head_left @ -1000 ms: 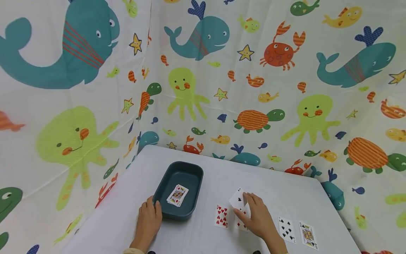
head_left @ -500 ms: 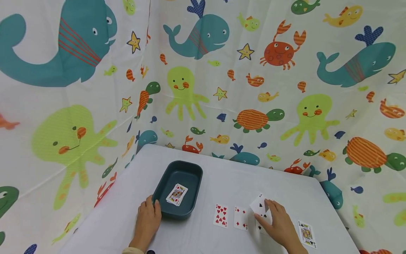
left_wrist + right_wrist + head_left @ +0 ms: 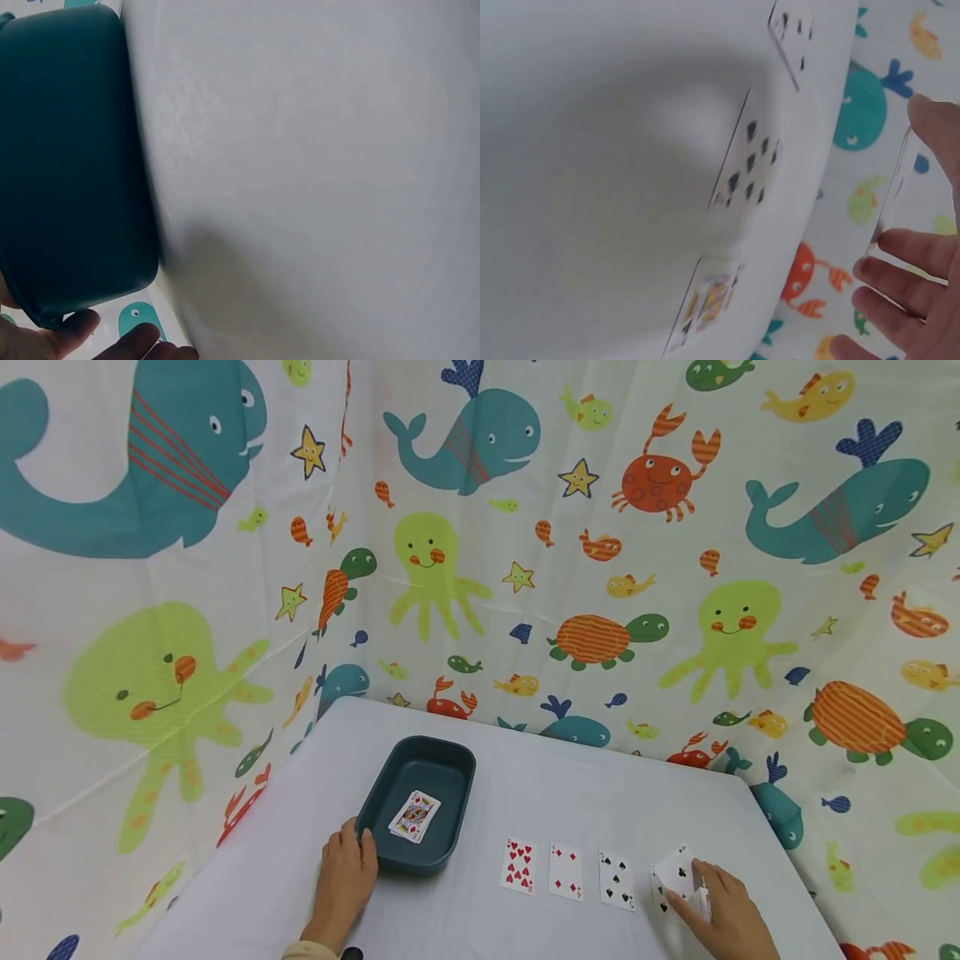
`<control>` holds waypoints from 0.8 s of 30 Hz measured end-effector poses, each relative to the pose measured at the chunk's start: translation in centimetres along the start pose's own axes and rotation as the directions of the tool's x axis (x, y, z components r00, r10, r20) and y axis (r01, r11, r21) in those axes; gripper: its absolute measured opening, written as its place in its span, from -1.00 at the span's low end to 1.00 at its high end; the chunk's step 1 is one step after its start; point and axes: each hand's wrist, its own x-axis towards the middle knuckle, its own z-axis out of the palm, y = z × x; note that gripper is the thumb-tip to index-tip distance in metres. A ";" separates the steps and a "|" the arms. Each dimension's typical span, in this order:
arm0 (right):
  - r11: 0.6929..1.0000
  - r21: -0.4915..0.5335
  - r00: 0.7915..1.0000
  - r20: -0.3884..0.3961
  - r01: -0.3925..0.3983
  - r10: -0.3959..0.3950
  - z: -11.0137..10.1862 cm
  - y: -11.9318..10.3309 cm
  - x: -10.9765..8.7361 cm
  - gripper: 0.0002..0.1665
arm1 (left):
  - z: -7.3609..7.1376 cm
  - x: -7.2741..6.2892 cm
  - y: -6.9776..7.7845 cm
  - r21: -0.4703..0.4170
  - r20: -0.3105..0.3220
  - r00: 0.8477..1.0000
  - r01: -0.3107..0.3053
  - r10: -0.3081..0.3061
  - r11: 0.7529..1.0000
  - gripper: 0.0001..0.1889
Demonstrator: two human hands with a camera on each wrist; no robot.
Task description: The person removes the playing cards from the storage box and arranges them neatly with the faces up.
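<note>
My right hand (image 3: 723, 910) pinches a white playing card with black pips (image 3: 678, 867) between thumb and fingers. It is above a spade card (image 3: 660, 897) on the table and partly covers it. In the right wrist view the held card (image 3: 894, 191) shows almost edge-on, apart from the tabletop. To its left lie a spade card (image 3: 617, 880), a diamond card (image 3: 566, 871) and a heart card (image 3: 518, 865), face up in a row. My left hand (image 3: 345, 877) grips the near-left rim of a dark teal tray (image 3: 377, 793), its fingers at the rim (image 3: 52, 322).
A small pile of face-up cards (image 3: 414, 817), with a diamond court card on top, lies inside the tray. In the right wrist view a king-like court card (image 3: 711, 300) lies at the row's end. A sea-animal curtain (image 3: 525, 568) stands behind the white table (image 3: 555, 793).
My right hand has moved rightward along the row with the pinched card, from over the diamond card to over a spade card further right. The left hand stays at the tray.
</note>
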 end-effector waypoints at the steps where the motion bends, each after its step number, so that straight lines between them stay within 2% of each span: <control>1: 1.000 -0.006 1.000 0.010 -0.013 0.014 0.0 0.5 0.0 0.22 | 0.0 0.0 0.0 0.001 -0.001 1.000 -0.002 0.002 1.000 -0.49; 15: 0.994 -0.023 0.988 0.112 -0.108 0.110 0.3 4.9 -0.5 0.36 | 0.1 0.1 -0.1 -0.001 -0.020 0.999 -0.028 0.028 1.000 -0.50; 24: 0.989 -0.058 0.983 0.115 -0.135 0.141 0.6 8.0 -0.7 0.44 | 0.2 0.2 -0.1 0.006 -0.007 1.000 -0.019 0.019 1.000 -0.49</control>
